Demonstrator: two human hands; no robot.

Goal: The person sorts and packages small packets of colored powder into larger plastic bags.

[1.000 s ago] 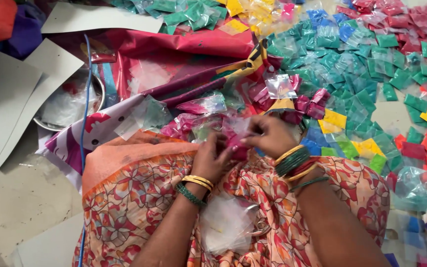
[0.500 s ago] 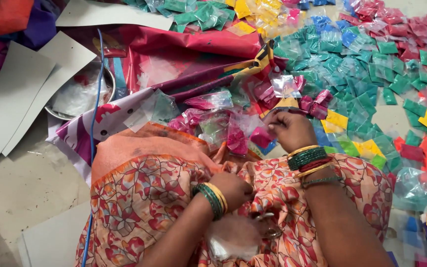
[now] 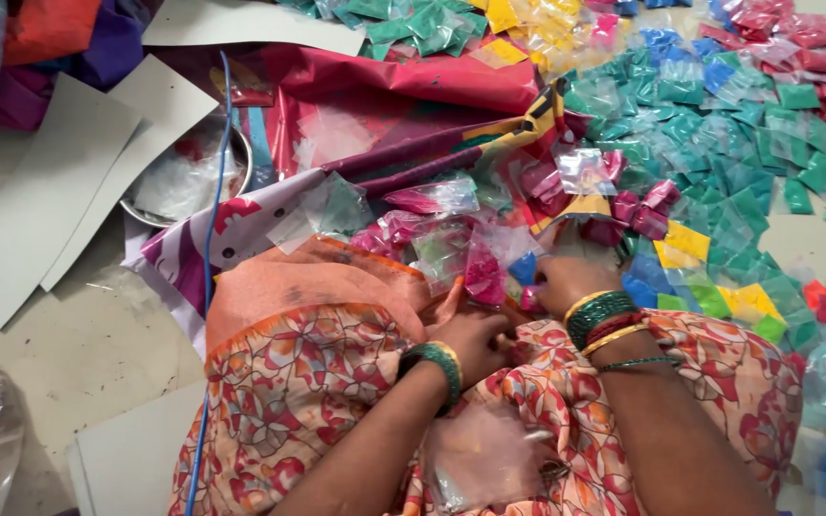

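My right hand [image 3: 564, 281], with green and gold bangles on the wrist, lies at the near edge of a heap of small clear packets of coloured powder. Its fingers curl over a small pink packet [image 3: 529, 303]. My left hand [image 3: 476, 336], with a green bangle, rests on my patterned orange lap cloth [image 3: 298, 382], just left of and below the right hand. Its fingers are curled, and what they hold is hidden. Pink packets [image 3: 483, 272] lie right in front of both hands. A clear plastic bag [image 3: 489, 459] lies in my lap.
Green, blue, yellow and red packets [image 3: 719, 143] cover the floor to the right and ahead. A metal bowl [image 3: 188, 177] with clear bags stands at the left by grey card sheets [image 3: 40, 201]. A blue cord [image 3: 210, 248] runs down the left. Pink printed sheeting [image 3: 403, 86] lies ahead.
A second ago both hands worked together at the pink packets. My left hand then dropped back to my lap and has now come up beside the right hand again.
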